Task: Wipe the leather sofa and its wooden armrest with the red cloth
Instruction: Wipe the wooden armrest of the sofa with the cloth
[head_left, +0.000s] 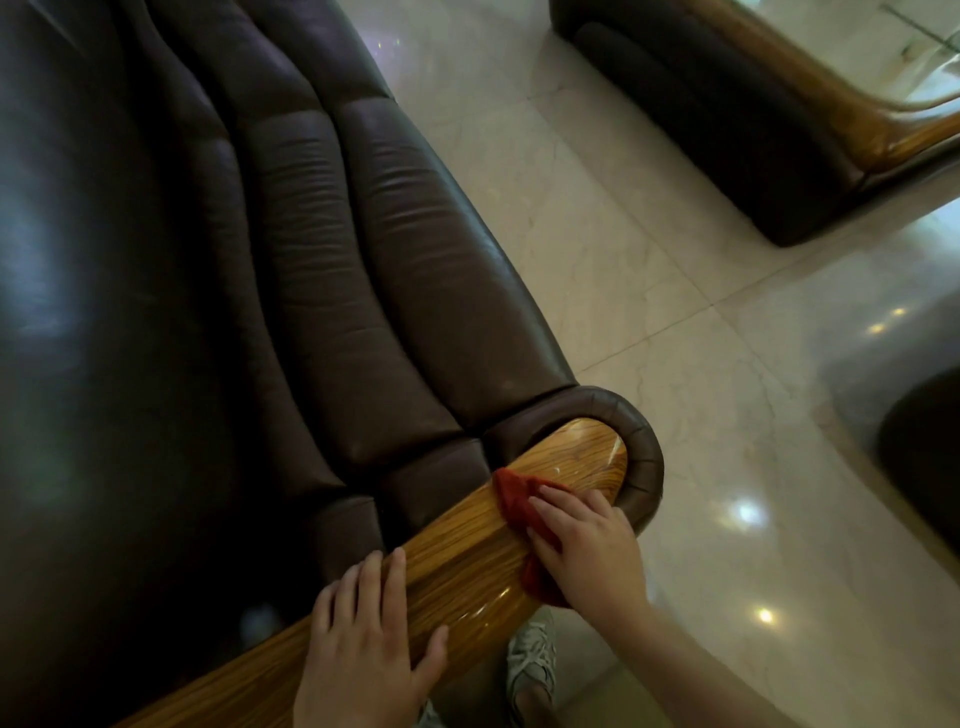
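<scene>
Pressing down from above in the head view, the right hand (587, 551) lies flat on the red cloth (511, 499), fingers fairly straight and spread, pinning it to the top of the wooden armrest (467, 561) near its rounded end. The left hand (363, 639) rests open and flat on the same rail nearer the person, holding nothing. The cloth looks thin, soft and limp, so it should bunch easily. A broad palm over its middle probably keeps it spread better than a pinch at a corner. The varnished wood is glossy and likely slick, letting the cloth glide. The leather sofa (322, 260) stretches away to the left, its padded, creased cushions likely yielding under pressure.
</scene>
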